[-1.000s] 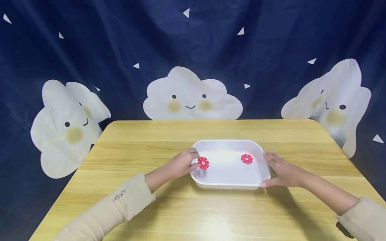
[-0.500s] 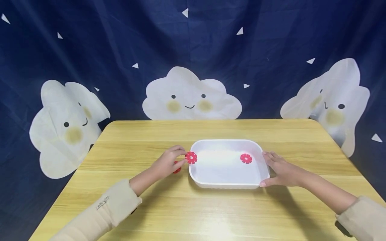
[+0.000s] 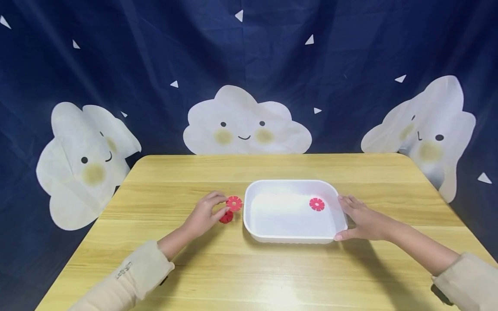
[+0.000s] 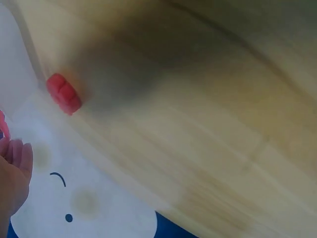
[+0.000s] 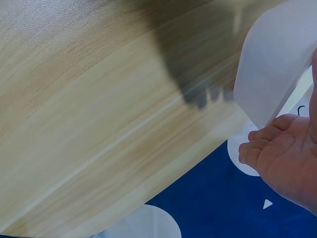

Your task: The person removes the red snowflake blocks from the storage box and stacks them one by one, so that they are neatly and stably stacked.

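My left hand [image 3: 204, 214] pinches a red flower-shaped notched disc [image 3: 234, 203] between thumb and fingers, just left of the tray. Under and nearer than that disc, a darker red notched piece [image 3: 226, 217] lies on the table; it looks thick in the left wrist view [image 4: 63, 94]. The white plastic tray [image 3: 295, 239] holds another red notched disc [image 3: 317, 204] toward its right end. Against the tray's right end rests my right hand [image 3: 363, 219], thumb at the front corner and fingers extended along the outer wall.
Everything stands on a light wooden table [image 3: 186, 172] with rounded far corners. Behind it hangs a dark blue curtain [image 3: 155, 52] printed with smiling white clouds and small triangles.
My left hand has moved left out of the tray, carrying the red disc over its left rim to above the darker red piece. The right hand has stayed at the tray's end.
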`<control>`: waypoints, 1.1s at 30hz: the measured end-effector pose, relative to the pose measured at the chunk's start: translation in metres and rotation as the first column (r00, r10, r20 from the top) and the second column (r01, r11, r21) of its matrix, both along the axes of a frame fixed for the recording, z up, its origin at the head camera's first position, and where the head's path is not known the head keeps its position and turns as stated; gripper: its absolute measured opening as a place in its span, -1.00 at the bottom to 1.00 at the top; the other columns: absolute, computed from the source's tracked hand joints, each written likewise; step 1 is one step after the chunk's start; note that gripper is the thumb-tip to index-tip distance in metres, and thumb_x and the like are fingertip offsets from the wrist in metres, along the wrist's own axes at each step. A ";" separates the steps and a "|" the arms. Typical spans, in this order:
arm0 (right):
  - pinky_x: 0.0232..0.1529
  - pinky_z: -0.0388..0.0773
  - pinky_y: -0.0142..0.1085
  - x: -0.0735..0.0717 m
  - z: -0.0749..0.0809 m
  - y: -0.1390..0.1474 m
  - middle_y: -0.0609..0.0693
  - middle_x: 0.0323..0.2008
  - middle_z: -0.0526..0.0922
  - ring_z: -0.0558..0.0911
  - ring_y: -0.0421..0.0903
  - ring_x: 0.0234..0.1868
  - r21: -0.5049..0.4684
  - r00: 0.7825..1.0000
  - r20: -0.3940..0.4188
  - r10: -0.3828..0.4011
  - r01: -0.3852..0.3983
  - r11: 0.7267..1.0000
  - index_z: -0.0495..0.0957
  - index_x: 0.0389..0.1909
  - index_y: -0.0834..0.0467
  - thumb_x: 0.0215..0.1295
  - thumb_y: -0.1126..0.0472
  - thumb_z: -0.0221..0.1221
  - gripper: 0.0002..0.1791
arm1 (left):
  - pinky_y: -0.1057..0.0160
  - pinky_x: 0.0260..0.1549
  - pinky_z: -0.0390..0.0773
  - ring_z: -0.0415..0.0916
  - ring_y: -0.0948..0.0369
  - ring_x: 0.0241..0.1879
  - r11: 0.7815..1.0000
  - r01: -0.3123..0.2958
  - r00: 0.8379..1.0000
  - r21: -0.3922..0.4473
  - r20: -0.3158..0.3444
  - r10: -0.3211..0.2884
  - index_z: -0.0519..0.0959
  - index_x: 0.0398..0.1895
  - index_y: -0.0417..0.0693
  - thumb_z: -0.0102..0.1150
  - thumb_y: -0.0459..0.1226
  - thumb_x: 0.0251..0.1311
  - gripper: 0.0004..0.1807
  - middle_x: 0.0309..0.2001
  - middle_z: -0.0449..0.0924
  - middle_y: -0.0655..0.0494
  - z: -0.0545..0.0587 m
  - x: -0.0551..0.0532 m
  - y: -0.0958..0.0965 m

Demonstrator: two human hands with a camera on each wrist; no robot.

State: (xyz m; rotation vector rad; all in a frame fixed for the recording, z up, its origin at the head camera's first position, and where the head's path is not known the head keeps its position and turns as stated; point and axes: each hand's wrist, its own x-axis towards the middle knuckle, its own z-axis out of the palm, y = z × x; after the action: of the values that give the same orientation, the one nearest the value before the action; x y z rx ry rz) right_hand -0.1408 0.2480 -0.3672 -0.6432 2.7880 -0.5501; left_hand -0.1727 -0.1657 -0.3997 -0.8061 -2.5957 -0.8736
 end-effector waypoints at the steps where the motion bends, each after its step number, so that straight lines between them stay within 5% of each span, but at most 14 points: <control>1: 0.16 0.13 0.36 0.000 0.000 0.000 0.54 0.28 0.10 0.04 0.53 0.27 0.001 1.000 -0.001 0.001 -0.001 1.000 0.03 0.28 0.56 -0.16 -0.25 0.35 0.24 | 0.16 -0.17 0.62 0.57 0.05 -0.15 1.000 -0.011 1.000 0.005 0.006 0.011 0.61 -0.22 -0.35 0.28 -0.39 0.02 -0.76 -0.18 0.59 -0.10 -0.001 0.000 -0.001; 14: 0.17 0.11 0.36 -0.001 -0.001 0.000 0.54 0.28 0.09 0.03 0.52 0.28 0.001 1.000 0.004 0.000 0.000 1.000 0.01 0.29 0.56 -0.16 -0.26 0.34 0.25 | 0.11 -0.06 0.57 0.53 0.02 -0.09 0.984 -0.172 0.979 -0.042 0.107 0.176 0.60 -0.19 -0.35 0.28 -0.38 0.04 -0.74 -0.14 0.56 -0.10 -0.028 0.010 -0.011; 21: 0.18 0.11 0.36 0.000 -0.004 0.001 0.55 0.28 0.10 0.04 0.53 0.27 -0.008 1.000 0.004 0.008 -0.008 1.000 0.02 0.28 0.57 -0.16 -0.25 0.34 0.24 | 0.11 -0.08 0.58 0.52 -0.01 -0.06 0.976 -0.212 0.965 -0.048 0.146 0.217 0.60 -0.20 -0.37 0.27 -0.37 0.05 -0.74 -0.10 0.53 -0.14 -0.041 0.012 -0.013; 33: 0.17 0.14 0.35 0.000 -0.002 0.001 0.54 0.28 0.10 0.05 0.53 0.27 -0.008 1.000 -0.005 0.008 -0.008 1.000 0.02 0.28 0.56 -0.16 -0.26 0.34 0.25 | 0.06 -0.02 0.56 0.51 -0.08 0.01 0.975 -0.217 0.951 -0.055 0.216 0.223 0.59 -0.17 -0.34 0.21 -0.37 0.11 -0.76 -0.03 0.53 -0.21 -0.039 0.010 -0.010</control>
State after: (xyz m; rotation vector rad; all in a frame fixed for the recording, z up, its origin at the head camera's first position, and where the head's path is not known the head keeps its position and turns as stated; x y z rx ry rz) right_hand -0.1409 0.2491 -0.3691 -0.6576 2.7886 -0.5590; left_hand -0.1628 -0.1758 -0.4386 -0.4338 -2.8277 -0.9037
